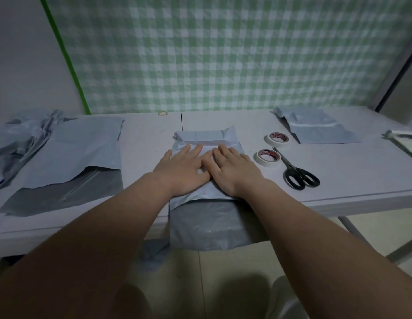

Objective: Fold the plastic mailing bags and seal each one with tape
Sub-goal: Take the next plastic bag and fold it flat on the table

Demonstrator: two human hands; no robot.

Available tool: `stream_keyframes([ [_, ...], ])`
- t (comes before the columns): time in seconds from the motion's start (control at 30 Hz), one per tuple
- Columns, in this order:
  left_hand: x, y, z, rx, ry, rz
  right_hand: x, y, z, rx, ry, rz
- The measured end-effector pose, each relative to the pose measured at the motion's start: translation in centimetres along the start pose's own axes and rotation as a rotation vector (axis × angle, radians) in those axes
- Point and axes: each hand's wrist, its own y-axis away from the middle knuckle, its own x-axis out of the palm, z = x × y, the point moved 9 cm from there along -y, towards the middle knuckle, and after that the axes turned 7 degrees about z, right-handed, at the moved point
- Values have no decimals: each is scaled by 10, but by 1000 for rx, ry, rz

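Both forearms are filling the near foreground and running forward to the table [350,171], where the left hand [184,166] and right hand [232,169] are lying palm-down, side by side, on the middle bag [200,135]. Fingers on both hands are lying straight and flat, pressing the plastic and gripping nothing, with the thumbs meeting at the centre. That bag is lying with its long axis running away from the person. Its near end is hanging over the table edge, and its far end is sitting folded over in a band that runs left to right just beyond the fingertips. Whether tape is already on that band cannot be told. Sealing is probably coming next, and it turns on the tape, which is lying to the right. The near roll [268,157] is sitting just beside the right hand, the far roll [278,137] is sitting behind it, and the scissors [297,171] are lying touching or almost touching the near roll, blades pointing away. So the right hand is sitting much nearer, and the left is better placed for holding the fold down. Each roll's core is showing a red printed label, too small for reading. The bags are showing no legible writing. A flat bag [80,153] is lying to the left, and a folded bag [315,127] is lying far right.
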Motion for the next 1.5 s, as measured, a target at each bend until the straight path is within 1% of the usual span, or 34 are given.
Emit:
stream_keyframes([
  [0.2,4,7,9,-57,-10,54,-1,7,-8,43,35,37],
  [0.37,9,17,17,-92,28,120,2,13,-14,58,75,98],
  [0.6,12,25,21,-84,1,198,0,26,-12,15,132,134],
  [0.8,15,37,23,-61,0,231,-1,40,-10,-48,150,170],
  [0.97,17,50,22,11,-12,164,-1,50,-9,-125,143,138],
  [1.13,20,75,7,198,21,93,2,69,-5,-227,66,136],
  [1.23,21,90,1,267,38,40,1,81,1,-286,87,92],
  [1.37,30,106,0,279,-122,44,4,98,6,-377,184,22],
  [1.5,34,115,5,286,-257,99,10,109,-1,-443,290,23],
])
